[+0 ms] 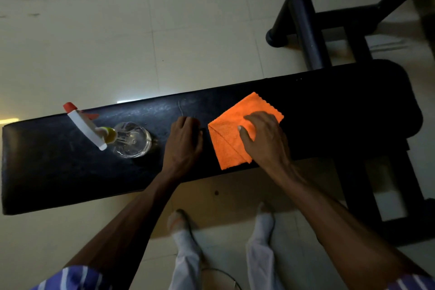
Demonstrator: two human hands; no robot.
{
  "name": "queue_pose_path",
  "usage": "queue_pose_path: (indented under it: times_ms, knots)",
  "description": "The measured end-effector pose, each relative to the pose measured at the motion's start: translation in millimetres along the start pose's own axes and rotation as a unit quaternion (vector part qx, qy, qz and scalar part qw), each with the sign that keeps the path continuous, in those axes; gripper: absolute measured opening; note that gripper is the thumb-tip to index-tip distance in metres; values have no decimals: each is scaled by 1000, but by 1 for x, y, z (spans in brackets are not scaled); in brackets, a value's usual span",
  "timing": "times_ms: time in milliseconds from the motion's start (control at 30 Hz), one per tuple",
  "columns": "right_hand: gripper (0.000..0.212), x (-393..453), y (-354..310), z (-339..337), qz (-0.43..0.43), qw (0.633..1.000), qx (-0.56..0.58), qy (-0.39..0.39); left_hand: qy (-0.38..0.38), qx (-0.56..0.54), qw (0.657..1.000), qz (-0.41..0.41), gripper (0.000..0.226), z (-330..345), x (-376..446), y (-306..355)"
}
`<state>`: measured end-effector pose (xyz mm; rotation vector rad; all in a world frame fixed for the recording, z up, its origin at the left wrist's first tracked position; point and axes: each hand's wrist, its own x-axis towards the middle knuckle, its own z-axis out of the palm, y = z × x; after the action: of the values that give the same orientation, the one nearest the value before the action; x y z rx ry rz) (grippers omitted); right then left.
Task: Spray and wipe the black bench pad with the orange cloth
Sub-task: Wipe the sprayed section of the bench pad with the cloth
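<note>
Black bench pad worktop (329,106) carried: folded orange cloth (231,141), right of centre, pressed flat under right hand (264,135), grip released; left hand (184,141) resting at cloth's nine o'clock, grip loose, holding nothing; clear spray bottle (128,138) farther toward nine o'clock.

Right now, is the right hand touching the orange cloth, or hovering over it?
Touching. In the head view the right hand lies flat on the orange cloth, fingers spread across its surface, with no gap or shadow between them on the bench pad.
</note>
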<state>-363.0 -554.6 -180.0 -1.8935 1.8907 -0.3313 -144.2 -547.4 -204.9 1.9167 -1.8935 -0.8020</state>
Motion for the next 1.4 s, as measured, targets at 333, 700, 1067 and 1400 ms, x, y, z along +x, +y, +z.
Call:
queue_pose_path:
  times_ms: [333, 700, 1067, 1400]
  knots:
    - [80, 9, 24, 80, -54, 985, -163, 12, -9, 110, 994, 11, 59, 18, 34, -17]
    - [61, 93, -13, 81, 58, 987, -124, 79, -10, 102, 994, 27, 61, 20, 35, -35]
    - [59, 120, 47, 33, 59, 987, -148, 28, -21, 103, 993, 56, 60, 19, 46, -27]
    - [61, 127, 73, 20, -209, 955, -191, -85, -18, 121, 992, 17, 61, 36, 50, 5]
